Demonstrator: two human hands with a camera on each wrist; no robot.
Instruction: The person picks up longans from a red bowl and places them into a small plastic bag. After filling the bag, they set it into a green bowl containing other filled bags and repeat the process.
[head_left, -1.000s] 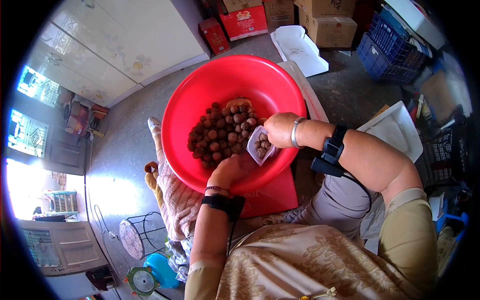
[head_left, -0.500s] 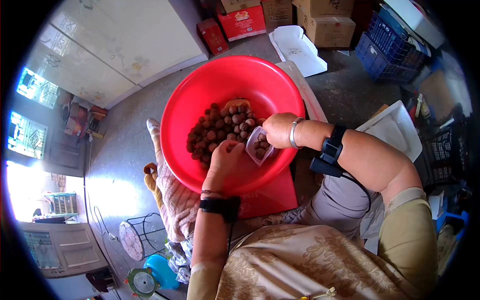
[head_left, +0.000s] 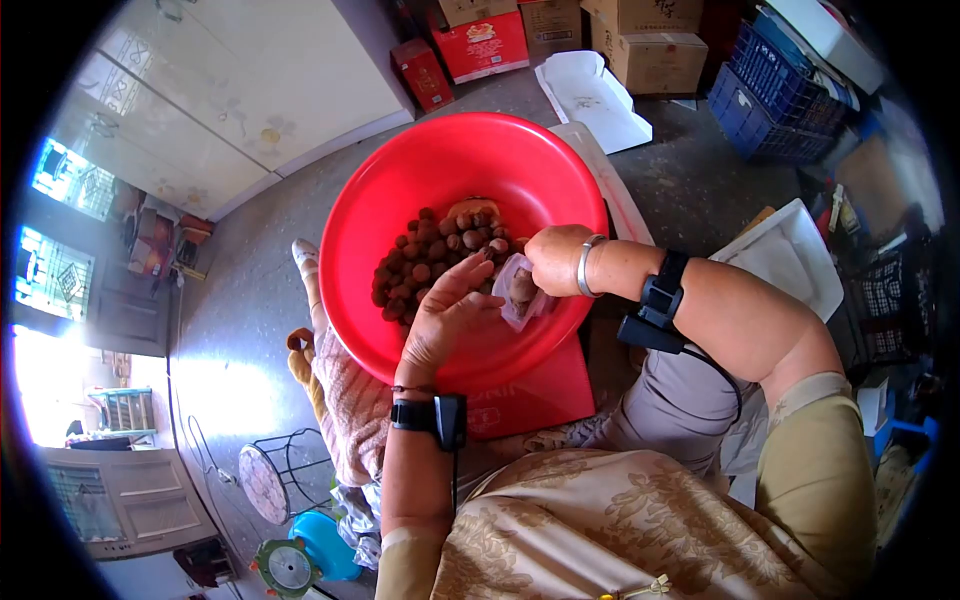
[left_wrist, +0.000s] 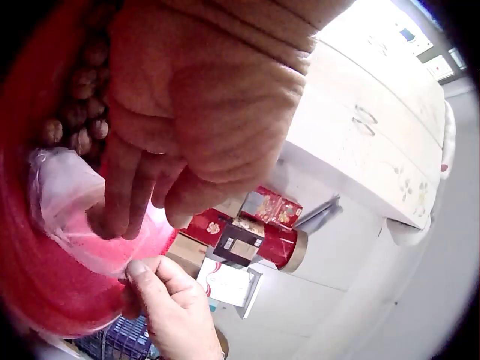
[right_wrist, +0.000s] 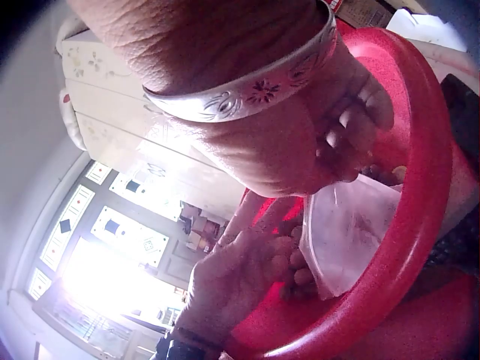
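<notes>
A wide red basin (head_left: pixel 345 215) holds a heap of brown walnuts (head_left: pixel 425 255). My right hand (head_left: pixel 558 262), with a silver bangle at the wrist, pinches the edge of a clear plastic bag (head_left: pixel 518 295) over the basin's right side. Walnuts show inside the bag in the head view. My left hand (head_left: pixel 445 315) is close at the bag's left side, fingers loosely extended and spread. In the left wrist view its fingers (left_wrist: pixel 120 187) point down over the bag's mouth. The bag hangs against the basin's inner wall in the right wrist view.
Under the basin is a red box (head_left: pixel 530 400). A white tray (head_left: pixel 595 100), cardboard boxes (head_left: pixel 660 62) and blue crates (head_left: pixel 765 105) stand beyond it. To the left are a round stool (head_left: pixel 265 480) and white cabinets (head_left: pixel 230 90); another white tray (head_left: pixel 790 260) lies right.
My left hand has lifted from the walnut heap and moved up to the bag, its fingers opening out. The right hand has kept hold of the bag in nearly the same place.
</notes>
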